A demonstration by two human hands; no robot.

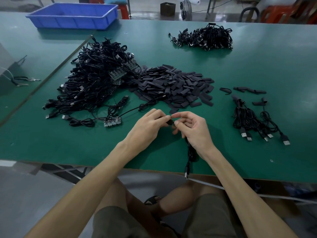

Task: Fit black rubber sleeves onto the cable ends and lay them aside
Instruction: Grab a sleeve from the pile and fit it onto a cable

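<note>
Cable point(189, 152) is held at its upper end between both hands, above the near middle of the green table point(257, 66). The left hand point(147, 124) is curled, with thumb and fingertips pinching the black cable end. The right hand point(193, 129) pinches the same end from the opposite side, and the cable passes beneath its palm. Whether a sleeve is already on the end cannot be told, since the fingers cover it.

Surroundings: 1 loose heap of flat black sleeves point(175, 88) lies just beyond the hands. 1 large tangle of cables point(96, 79) lies to its left, touching it. 1 small circuit board point(113, 121) with attached leads lies left of the left hand. 1 bundle of cables point(248, 119) lies to the right, plugs toward the near edge. A few stray sleeves point(250, 91) lie beyond that bundle. 1 further cable heap point(205, 37) and 1 blue tray point(73, 16) lie at the far side.

Orientation: the long axis of the held cable runs from the fingertips toward the person. Its plug hangs past the near table edge, pointing down.
</note>
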